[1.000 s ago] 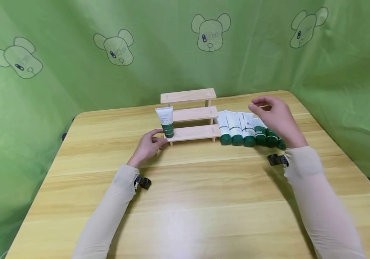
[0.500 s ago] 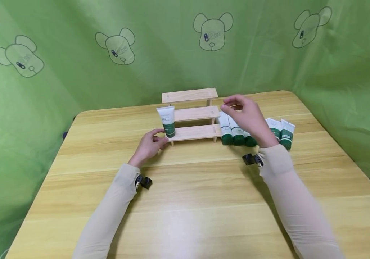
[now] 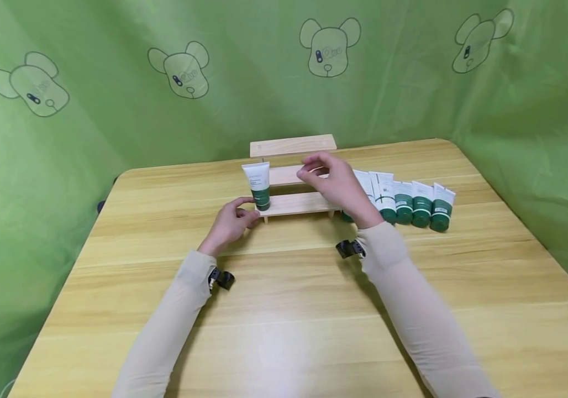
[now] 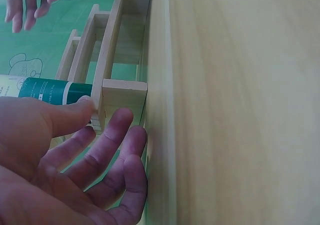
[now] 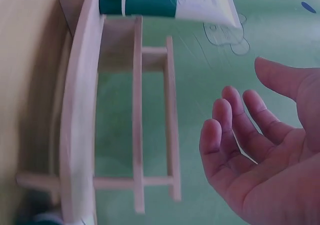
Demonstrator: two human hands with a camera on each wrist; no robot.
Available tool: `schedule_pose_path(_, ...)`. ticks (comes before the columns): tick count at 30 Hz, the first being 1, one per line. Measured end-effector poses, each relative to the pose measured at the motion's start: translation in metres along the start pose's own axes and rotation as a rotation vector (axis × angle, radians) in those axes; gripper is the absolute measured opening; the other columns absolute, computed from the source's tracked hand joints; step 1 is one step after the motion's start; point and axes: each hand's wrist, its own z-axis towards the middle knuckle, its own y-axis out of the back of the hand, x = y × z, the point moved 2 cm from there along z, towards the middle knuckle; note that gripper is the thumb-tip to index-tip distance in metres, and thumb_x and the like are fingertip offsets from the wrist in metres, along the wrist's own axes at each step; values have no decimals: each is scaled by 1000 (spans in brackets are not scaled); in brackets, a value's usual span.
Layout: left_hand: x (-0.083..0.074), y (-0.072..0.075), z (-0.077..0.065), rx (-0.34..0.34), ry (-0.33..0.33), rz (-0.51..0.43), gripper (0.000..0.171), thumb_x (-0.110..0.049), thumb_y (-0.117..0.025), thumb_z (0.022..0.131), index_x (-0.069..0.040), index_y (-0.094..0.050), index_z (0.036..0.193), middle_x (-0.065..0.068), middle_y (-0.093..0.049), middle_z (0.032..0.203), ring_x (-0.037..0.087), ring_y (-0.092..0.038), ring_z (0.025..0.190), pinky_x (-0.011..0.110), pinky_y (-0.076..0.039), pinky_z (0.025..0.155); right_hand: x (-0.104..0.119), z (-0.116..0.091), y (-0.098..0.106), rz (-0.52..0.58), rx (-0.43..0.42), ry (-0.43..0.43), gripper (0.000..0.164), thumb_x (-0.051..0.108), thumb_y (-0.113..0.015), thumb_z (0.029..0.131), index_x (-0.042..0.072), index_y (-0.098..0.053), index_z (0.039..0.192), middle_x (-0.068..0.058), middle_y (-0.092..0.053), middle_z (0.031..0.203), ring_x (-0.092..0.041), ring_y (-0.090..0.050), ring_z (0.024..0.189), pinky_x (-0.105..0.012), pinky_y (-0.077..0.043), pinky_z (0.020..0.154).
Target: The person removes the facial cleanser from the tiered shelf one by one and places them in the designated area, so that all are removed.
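A three-step wooden display stand (image 3: 296, 204) stands at the back of the table. One white-and-green squeeze tube (image 3: 260, 188) stands upright, cap down, at the left end of its lowest step. My left hand (image 3: 230, 222) holds that end, the thumb (image 4: 75, 116) at the board's edge by the tube's green cap and the other fingers curled below. My right hand (image 3: 332, 179) hovers in front of the middle step, fingers loosely bent. In the right wrist view nothing lies between the right hand's fingers (image 5: 245, 122).
Several similar tubes (image 3: 421, 204) lie in a row on the table (image 3: 284, 309) just right of the stand, partly hidden by my right hand and forearm. A green curtain (image 3: 244, 72) with bear-head drawings hangs behind the table and along its sides.
My right hand has moved left, from above the row of tubes to in front of the stand, uncovering the tubes at the right end. The left hand and the standing tube have stayed put.
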Motion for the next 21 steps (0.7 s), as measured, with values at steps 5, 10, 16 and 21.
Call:
schedule_pose_path(5,0,0,1,3,4,-7,45,-25,-66,102,-17,-55,145,14,-73,105,25,-68,89,25,-45,57,4,4,-21,49,45,-26,39,27,-71,98,8,-61,131,-8,-67,123,-25,-61,113,-40,-51,95)
schedule_pose_path(10,-1,1,1,3,1,-10,45,-25,-66,102,-16,-55,145,15,-73,106,25,-68,89,25,-46,59,7,8,-41,89,68,-50,45,26,-72,97,8,-59,136,-8,-65,130,-25,-61,118,-40,-52,98)
schedule_pose_path(16,-1,2,2,0,-15,5,44,-24,-66,102,-15,-55,144,16,-74,106,26,-68,88,25,-47,61,8,16,-63,160,65,-73,50,23,-73,97,10,-56,142,-6,-63,135,-24,-59,121,-38,-49,104)
schedule_pose_path(21,0,2,2,4,-22,11,45,-23,-66,102,-14,-55,145,16,-75,107,26,-69,89,25,-48,62,8,20,-76,182,72,-87,50,24,-72,98,11,-55,143,-7,-61,137,-24,-60,123,-40,-46,108)
